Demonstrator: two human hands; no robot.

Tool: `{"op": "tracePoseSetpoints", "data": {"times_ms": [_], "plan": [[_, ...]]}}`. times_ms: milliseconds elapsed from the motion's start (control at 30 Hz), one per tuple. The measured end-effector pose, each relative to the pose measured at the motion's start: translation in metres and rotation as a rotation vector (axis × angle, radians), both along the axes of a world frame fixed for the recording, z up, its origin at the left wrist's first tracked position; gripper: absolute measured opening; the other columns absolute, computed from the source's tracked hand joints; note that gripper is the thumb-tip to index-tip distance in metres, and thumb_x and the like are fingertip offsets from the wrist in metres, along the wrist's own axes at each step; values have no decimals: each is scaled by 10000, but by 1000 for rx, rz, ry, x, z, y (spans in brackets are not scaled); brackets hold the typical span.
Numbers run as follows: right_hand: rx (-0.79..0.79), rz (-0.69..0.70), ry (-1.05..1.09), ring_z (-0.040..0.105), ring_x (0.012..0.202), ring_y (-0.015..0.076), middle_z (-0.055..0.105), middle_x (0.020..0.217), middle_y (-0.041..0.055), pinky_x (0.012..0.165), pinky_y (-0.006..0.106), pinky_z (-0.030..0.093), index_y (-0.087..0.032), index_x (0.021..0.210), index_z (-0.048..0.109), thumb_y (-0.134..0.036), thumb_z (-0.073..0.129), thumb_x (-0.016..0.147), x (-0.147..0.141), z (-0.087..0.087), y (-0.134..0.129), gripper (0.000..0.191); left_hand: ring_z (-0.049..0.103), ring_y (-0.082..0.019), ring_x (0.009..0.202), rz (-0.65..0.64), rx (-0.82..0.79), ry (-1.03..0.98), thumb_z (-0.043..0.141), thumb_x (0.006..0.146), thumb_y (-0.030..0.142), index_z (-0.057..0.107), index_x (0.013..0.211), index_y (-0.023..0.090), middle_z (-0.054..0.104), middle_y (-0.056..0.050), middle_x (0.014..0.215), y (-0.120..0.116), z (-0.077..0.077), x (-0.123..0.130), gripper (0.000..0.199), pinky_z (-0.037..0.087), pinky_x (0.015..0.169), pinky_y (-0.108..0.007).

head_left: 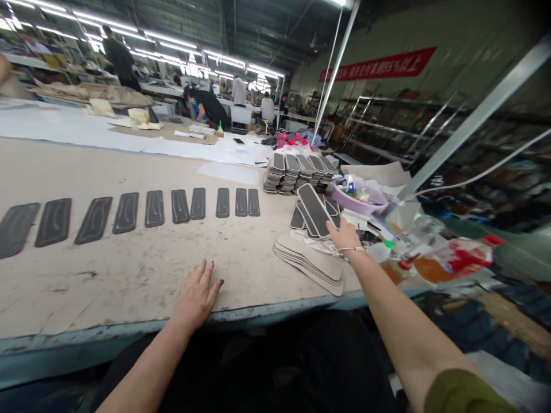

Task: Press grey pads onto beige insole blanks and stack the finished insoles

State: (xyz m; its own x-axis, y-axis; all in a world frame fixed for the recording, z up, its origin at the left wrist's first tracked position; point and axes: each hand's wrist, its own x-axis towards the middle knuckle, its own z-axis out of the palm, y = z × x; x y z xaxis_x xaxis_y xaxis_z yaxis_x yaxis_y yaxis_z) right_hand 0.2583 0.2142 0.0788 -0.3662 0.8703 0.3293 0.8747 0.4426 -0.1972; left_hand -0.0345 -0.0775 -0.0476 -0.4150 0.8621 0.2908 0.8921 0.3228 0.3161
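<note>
My left hand (198, 293) lies on the table (142, 287) near its front edge, fingers stretched out, holding nothing. At the right, my right hand (344, 234) grips the lower corner of a dark grey oblong panel with a pale border (317, 213). This panel is tilted over a loose pile of similar panels (297, 218), partly hidden beneath it. Just in front of that pile is a fanned stack of pale, rounded pieces (307, 261). A spaced row of glossy dark oblong pieces (155, 209) runs across the table to the left.
Behind my right hand stand several tall stacks of bordered panels (297, 172). A purple basin (359, 201) with small items sits beside them. Plastic bottles (447, 258) lie at the right edge, near a slanting metal post (473, 126). Several people work farther back.
</note>
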Motion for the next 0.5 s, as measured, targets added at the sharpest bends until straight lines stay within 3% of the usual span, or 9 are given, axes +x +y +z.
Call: {"op": "tracePoseSetpoints", "data": {"times_ms": [100, 200, 267, 333, 500], "plan": [[-57, 58, -90, 409, 1159, 281, 461, 1233, 222, 958, 369, 298, -24, 1245, 431, -490, 418, 822, 7, -22, -11, 630, 332, -262, 1267, 10, -45, 19, 290, 860, 461, 406, 1283, 97, 376, -163, 1369, 0, 1, 1, 570, 269, 1041, -417], [-240, 234, -287, 426, 1160, 271, 465, 1268, 167, 964, 355, 320, -90, 1289, 402, -524, 521, 746, 9, -52, -31, 705, 325, -275, 1269, 4, -75, 21, 294, 859, 466, 443, 1260, 113, 413, -149, 1348, -1, 1, 2, 555, 268, 1034, -446], [-277, 285, -356, 434, 1153, 281, 473, 1259, 169, 953, 365, 333, -92, 1282, 411, -538, 555, 708, 10, -68, -37, 741, 324, -279, 1268, 5, -81, 6, 296, 858, 468, 455, 1251, 116, 413, -148, 1349, 0, 2, 2, 551, 264, 1032, -453], [-249, 266, -364, 439, 1144, 292, 482, 1243, 179, 938, 375, 345, -85, 1282, 414, -525, 583, 685, 14, -76, -35, 761, 324, -275, 1269, 13, -87, -23, 298, 859, 468, 443, 1261, 110, 402, -154, 1355, 1, 4, 3, 558, 253, 1039, -449], [-267, 274, -297, 453, 1126, 321, 496, 1213, 227, 912, 391, 361, -49, 1266, 461, -481, 678, 612, 25, -75, -28, 813, 316, -268, 1274, 56, -104, -126, 332, 851, 470, 421, 1275, 92, 393, -173, 1357, -5, 19, 10, 575, 231, 1051, -440]]}}
